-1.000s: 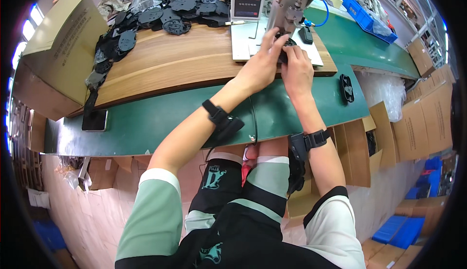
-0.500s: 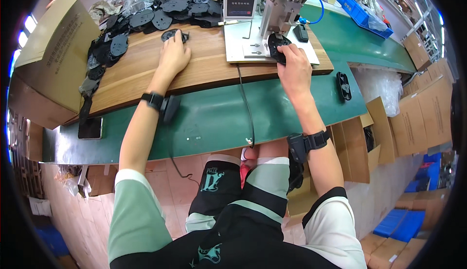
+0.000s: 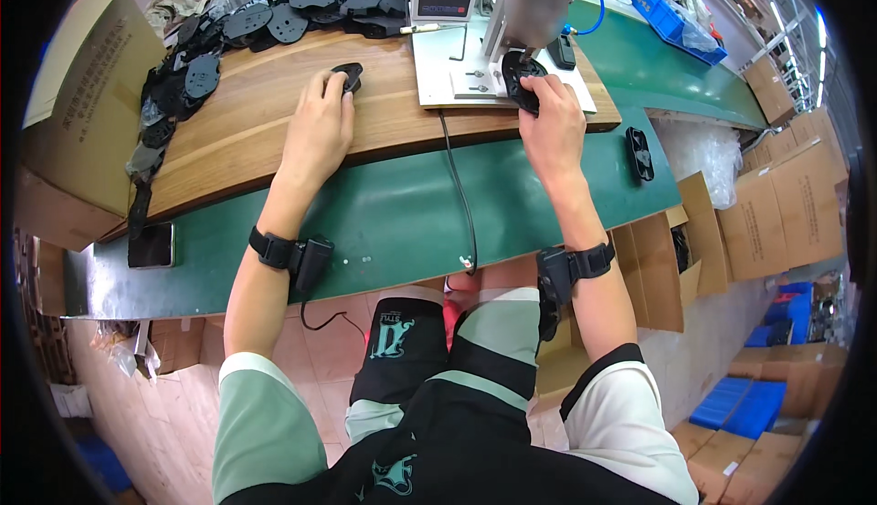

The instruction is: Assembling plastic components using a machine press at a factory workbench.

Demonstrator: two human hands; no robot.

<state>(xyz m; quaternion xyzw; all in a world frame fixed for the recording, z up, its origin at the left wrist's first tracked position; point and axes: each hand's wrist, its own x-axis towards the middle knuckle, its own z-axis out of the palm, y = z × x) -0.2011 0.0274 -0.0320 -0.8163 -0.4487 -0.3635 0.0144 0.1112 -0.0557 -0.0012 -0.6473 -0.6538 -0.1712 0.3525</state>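
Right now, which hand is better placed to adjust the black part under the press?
Your right hand, probably: it holds that black part below the press. Your left hand is farther off, over the wooden board, holding another black piece.

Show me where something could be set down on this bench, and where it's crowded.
Bare: wooden board between the black-part pile and left hand; green bench top between left wrist strap and cable, save white specks. Crowded: the board's back, under that pile; the white plate, around press and right hand.
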